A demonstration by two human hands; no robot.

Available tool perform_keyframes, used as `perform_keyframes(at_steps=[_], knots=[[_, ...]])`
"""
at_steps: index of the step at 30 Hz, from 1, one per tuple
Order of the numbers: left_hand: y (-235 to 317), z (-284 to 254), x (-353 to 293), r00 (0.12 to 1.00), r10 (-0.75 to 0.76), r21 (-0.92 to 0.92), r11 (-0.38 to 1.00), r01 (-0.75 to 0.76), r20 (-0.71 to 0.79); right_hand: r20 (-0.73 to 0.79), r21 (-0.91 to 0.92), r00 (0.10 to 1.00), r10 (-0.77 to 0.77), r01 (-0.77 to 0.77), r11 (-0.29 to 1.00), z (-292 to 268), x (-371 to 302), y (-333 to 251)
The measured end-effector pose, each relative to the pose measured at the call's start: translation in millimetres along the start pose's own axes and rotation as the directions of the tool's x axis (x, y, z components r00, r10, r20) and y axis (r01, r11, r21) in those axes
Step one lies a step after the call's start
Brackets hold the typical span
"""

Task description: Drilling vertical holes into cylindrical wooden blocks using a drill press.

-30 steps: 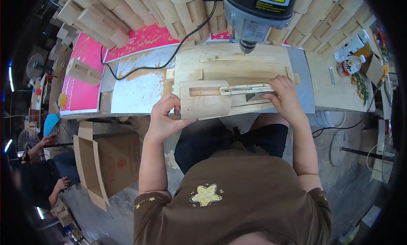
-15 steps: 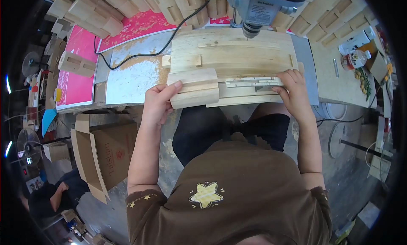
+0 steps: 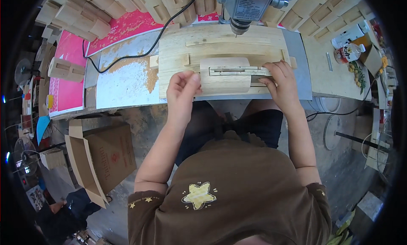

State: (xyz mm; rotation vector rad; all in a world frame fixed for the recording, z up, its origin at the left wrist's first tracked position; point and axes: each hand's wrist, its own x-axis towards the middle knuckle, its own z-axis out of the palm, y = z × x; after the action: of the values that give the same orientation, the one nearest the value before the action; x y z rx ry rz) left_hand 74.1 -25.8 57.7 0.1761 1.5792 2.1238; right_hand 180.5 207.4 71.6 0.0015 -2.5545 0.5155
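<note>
One wooden block, rounded on top, lying left to right on the wooden board. Slim cream strip along its top, seemingly down in the slot (hard to tell how deep), with the right end out past the block. Right hand on that end, thumb and fingers pinched snugly around it. Left hand just beside the block's other end, thumb and fingers bunched close; can't tell if touching the wood or holding anything.

Biggest worry, imo: a jam or a chipped slot edge from shoving or pulling the strip crooked. Next up: a skid or a roll, thanks to that rounded shape and maybe no real brace on the left. Also possible, a bump on the drill from lifting too high, with its nose pointing down behind the block.

Further out: black cord looping over the worktop by some loose sawdust, easy to snag. More blocks stacked at the back, bottle off right, open cardboard box below left.
</note>
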Motion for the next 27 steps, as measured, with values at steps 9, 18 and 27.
perform_keyframes(at_steps=[9, 18, 27], knots=[[-34.6, 0.5, 29.6, 0.718, 0.606, 0.598, 0.449, -0.664, 0.342, -0.063, -0.088, 0.998, 0.008, -0.013, 0.996, 7.8, 20.5, 34.0], [-41.4, -13.4, 74.5, 0.879, 0.434, 0.706, 0.56, -0.434, 0.196, -0.09, -0.097, 0.995, 0.048, -0.056, 0.994, 29.1, 46.9, 46.2], [-36.2, -27.0, 81.1, 0.813, 0.476, 0.839, 0.241, -0.488, 0.336, -0.26, 0.33, 0.955, 0.139, -0.048, 0.943, -40.5, 89.8, 40.4]])
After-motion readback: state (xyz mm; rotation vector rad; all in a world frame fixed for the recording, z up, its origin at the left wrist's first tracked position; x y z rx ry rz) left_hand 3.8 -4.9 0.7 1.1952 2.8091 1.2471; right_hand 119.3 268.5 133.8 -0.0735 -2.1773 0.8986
